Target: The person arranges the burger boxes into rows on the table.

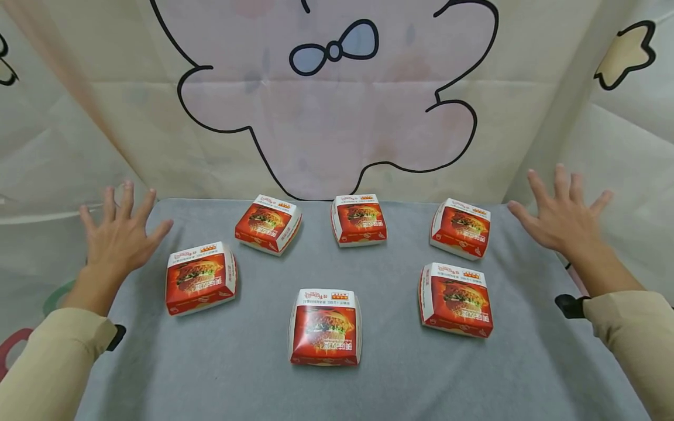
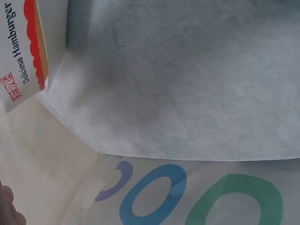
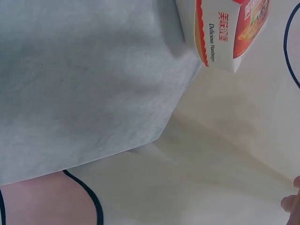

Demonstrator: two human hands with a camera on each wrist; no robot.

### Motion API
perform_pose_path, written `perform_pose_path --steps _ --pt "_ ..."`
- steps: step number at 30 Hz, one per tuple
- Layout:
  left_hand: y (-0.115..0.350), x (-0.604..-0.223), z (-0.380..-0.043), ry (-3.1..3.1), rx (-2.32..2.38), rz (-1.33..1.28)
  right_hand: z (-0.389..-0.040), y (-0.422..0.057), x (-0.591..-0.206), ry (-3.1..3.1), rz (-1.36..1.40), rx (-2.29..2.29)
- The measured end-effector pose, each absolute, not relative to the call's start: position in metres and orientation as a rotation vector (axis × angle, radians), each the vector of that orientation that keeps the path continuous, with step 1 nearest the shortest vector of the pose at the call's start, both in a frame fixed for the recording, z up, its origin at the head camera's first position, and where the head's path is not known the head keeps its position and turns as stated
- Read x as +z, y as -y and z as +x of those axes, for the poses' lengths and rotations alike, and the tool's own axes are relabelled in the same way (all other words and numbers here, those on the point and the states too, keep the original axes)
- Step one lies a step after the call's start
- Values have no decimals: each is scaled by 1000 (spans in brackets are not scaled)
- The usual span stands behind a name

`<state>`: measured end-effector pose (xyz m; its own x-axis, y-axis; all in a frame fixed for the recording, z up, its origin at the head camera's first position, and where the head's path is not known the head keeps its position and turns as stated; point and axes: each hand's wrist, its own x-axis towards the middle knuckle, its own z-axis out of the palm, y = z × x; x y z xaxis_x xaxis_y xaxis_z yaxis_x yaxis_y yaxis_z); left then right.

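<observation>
We've got six burger boxes on the grey table cover (image 1: 247, 356) and, honestly, neither hand is holding any of them. The left hand (image 1: 117, 241) is spread wide, fingers fanned, near the left box (image 1: 200, 279) but not touching it. The right hand (image 1: 567, 219) is splayed the same way out past the back right box (image 1: 461, 229), with a gap there too. The back left box (image 1: 267, 224) and back middle box (image 1: 360, 220) sit near each other by the far edge, the front right box (image 1: 457, 300) is just in front of the back right one, and the front middle box (image 1: 325, 328) is nearest the person. So, progress: all six are laid out printed side up in a loose ring, and they look closed; none is stacked, gathered or picked up. We'd call it a hands-free moment, either the very start or the very end, and we can't tell which. The wrist views only catch one box each plus some fingertips, so no help there.
</observation>
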<state>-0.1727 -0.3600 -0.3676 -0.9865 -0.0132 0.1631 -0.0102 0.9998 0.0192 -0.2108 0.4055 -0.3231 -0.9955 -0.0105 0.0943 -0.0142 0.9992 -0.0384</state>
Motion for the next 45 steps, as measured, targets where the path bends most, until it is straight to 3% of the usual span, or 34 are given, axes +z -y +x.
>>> perform_pose_path --steps 26,36,45 --pt "336 -372 -138 3010 -108 -235 -203 -307 -313 2982 413 -21" --pt "335 -379 -118 3089 -417 -416 -199 -275 -315 2986 506 105" --pt "337 -384 -111 3266 -586 -367 -192 -250 -319 2998 616 183"
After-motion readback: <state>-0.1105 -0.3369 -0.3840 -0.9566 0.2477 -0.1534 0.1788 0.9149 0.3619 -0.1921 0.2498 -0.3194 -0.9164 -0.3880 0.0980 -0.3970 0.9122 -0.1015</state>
